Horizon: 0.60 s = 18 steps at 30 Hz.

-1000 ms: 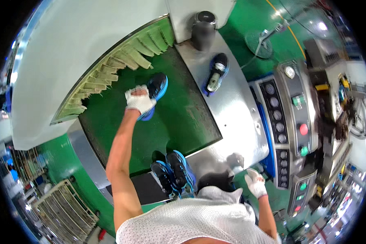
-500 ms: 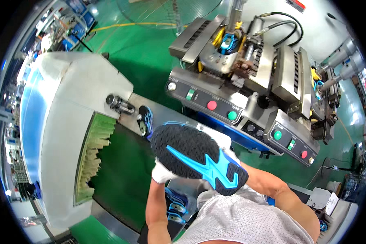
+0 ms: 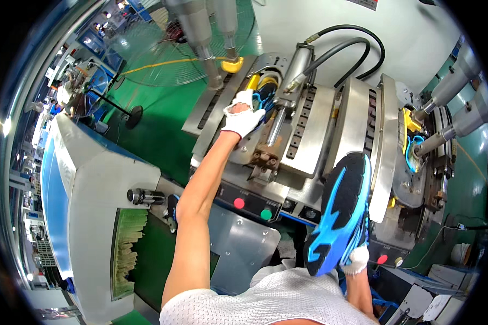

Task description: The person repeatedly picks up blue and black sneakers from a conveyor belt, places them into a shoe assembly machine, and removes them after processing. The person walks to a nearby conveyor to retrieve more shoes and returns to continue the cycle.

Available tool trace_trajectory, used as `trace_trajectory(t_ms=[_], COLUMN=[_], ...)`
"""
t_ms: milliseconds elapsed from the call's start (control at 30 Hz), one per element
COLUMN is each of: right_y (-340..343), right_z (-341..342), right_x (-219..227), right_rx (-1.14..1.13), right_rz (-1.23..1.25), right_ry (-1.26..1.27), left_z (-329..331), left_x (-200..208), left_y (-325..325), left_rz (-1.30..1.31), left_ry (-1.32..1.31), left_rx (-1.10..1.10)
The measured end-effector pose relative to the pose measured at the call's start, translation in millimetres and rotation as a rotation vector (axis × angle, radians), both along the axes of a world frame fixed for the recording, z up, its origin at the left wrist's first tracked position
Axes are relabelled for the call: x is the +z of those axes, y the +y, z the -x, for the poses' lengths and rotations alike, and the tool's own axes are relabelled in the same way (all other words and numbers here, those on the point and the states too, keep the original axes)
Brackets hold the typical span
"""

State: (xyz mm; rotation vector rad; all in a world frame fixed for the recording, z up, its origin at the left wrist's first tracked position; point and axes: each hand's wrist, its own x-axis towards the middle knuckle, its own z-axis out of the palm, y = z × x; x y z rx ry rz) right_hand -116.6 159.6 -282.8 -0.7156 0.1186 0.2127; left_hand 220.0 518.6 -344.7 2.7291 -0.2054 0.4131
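My left hand (image 3: 243, 120), in a white glove that leaves some finger skin bare, reaches into the left station of a metal press (image 3: 217, 122). Its fingers close on the side of a black-and-blue shoe (image 3: 264, 97) seated there; the glove hides part of that shoe. Low on the right, my gloved right hand (image 3: 357, 261) grips another shoe (image 3: 346, 206) by its upper. This one is tilted, its black sole with bright blue inlays turned toward me.
A blue shoe (image 3: 413, 153) sits under yellow pads in the press's right station. Steel cylinders (image 3: 195, 27) hang over the left station. Red (image 3: 239, 203) and green (image 3: 266, 214) buttons line the front panel. At left stands a pale machine (image 3: 92, 216) with a green strip curtain (image 3: 129, 249).
Both hands were together on one shoe, sole up. The left has let go and moved forward into the press; the right has carried the shoe rightward and turned it more upright. The view has shifted.
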Motion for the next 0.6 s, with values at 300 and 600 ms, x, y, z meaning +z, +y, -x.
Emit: trace_trajectory(t_ms=[300,600], right_y=[-38,56], right_z=[6,-72], right_x=[-37,-6], right_rx=[-0.124,-0.023], right_rz=[-0.02,0.291], right_ry=[0.214,0.232], left_z=[-103,111], left_x=[4,114], left_y=[-13,54], left_rz=[-0.073,0.277], left_ry=[0.293,-0.064], left_rx=[0.217,0.299])
